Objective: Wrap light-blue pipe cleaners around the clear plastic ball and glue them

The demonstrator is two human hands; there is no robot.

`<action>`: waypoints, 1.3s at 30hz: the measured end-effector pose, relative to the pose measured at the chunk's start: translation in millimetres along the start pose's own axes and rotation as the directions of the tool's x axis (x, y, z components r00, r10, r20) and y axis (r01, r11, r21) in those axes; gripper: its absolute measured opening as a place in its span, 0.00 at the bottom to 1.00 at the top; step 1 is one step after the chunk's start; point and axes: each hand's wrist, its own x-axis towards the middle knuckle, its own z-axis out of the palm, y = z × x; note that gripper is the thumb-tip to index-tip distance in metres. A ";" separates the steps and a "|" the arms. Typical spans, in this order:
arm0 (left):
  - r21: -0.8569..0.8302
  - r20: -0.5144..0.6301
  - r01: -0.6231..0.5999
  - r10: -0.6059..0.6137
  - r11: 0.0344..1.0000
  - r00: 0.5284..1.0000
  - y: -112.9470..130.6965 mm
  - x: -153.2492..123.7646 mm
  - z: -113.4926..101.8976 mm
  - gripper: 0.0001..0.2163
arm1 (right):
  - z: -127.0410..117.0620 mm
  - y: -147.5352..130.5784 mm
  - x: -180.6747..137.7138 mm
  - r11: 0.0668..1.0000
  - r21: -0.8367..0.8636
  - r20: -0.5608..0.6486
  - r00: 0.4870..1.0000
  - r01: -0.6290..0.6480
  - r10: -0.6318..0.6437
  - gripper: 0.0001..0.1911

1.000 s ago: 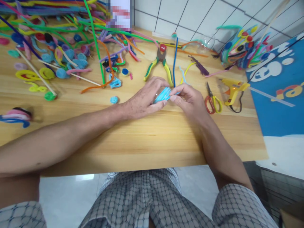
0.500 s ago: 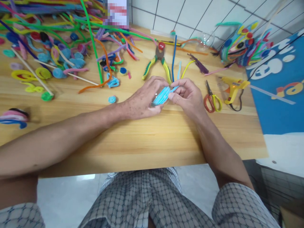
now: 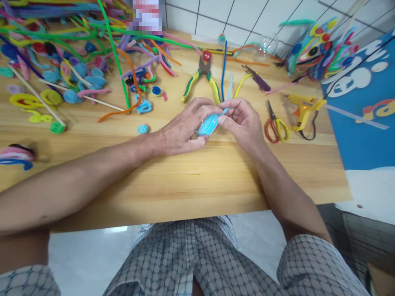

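Observation:
Just in front of the pliers, my left hand (image 3: 187, 127) curls around a clear ball (image 3: 213, 130) partly covered by side-by-side light blue pipe cleaner strips (image 3: 208, 124). My right hand (image 3: 242, 121) is at the ball's right side, thumb and forefinger pinching the loose end of a light blue pipe cleaner (image 3: 224, 111). The fingers hide where this end meets the ball. Pliers (image 3: 205, 70) with green and yellow handles lie beyond my hands, a red ball-shaped piece at their jaws. Close by are a blue pipe cleaner (image 3: 224, 70) and a yellow one (image 3: 242, 84).
To the right lie scissors (image 3: 274, 123) and a yellow glue gun (image 3: 304, 109) with its cord. Two decorated balls (image 3: 308, 55) and another clear ball (image 3: 268, 47) stand at the back. Pipe cleaners and coiled pieces (image 3: 77, 74) heap up on the left, with a light blue coil (image 3: 142, 128) nearer.
The view has shifted slightly, so the table things appear a little to the left. Both hands keep their hold, and the pinched light blue end is angled slightly differently.

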 end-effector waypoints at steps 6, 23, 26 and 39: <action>-0.006 -0.022 -0.025 0.025 1.000 0.999 -3.3 -0.2 -0.4 0.27 | 8.7 -3.0 -1.9 0.998 0.029 -0.039 0.998 0.049 -0.048 0.29; -0.004 -0.094 -0.065 0.064 0.998 0.994 -3.9 2.8 3.4 0.22 | 15.9 -5.7 -5.6 0.990 -0.031 -0.117 0.983 0.139 -0.142 0.27; 0.019 -0.091 -0.037 0.039 0.999 0.995 -2.9 3.1 4.7 0.22 | 16.8 -6.3 -7.2 0.986 -0.045 -0.125 0.979 0.160 -0.164 0.26; -0.048 -0.063 -0.068 0.065 0.996 0.996 -10.1 3.1 1.2 0.21 | 19.3 9.3 -2.8 0.981 -0.049 -0.169 0.966 0.189 -0.194 0.24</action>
